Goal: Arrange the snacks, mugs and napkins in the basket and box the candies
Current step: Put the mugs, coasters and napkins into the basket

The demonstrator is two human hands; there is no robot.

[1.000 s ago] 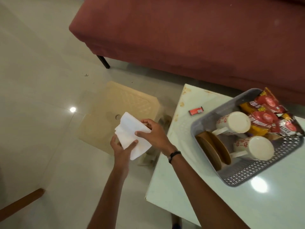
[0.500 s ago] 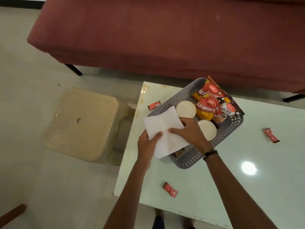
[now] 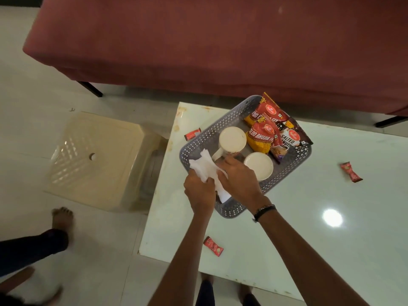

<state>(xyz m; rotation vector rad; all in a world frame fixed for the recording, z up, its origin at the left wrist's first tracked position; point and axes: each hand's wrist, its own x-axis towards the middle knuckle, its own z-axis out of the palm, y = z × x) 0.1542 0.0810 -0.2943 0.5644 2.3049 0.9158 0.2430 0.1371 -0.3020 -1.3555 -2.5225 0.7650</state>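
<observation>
A grey perforated basket (image 3: pixel 229 120) sits on the white table (image 3: pixel 309 239). Inside stand two white mugs (image 3: pixel 232 139) (image 3: pixel 258 165), with red and yellow snack packets (image 3: pixel 267 133) at the far end. My left hand (image 3: pixel 199 192) and my right hand (image 3: pixel 239 180) both grip white napkins (image 3: pixel 204 167) over the basket's near left corner, the napkins dipping inside. Red candies lie loose on the table: one left of the basket (image 3: pixel 192 134), one near the front edge (image 3: pixel 213 249), one at the right (image 3: pixel 350 172).
A maroon sofa (image 3: pixel 220 40) runs along the far side. A cream plastic stool (image 3: pixel 97 160) stands on the floor left of the table. Another person's foot (image 3: pixel 62 217) and leg are at the lower left.
The napkins have moved from over the stool to the basket and are now lowered and crumpled into its near left corner. The view has pulled back.
</observation>
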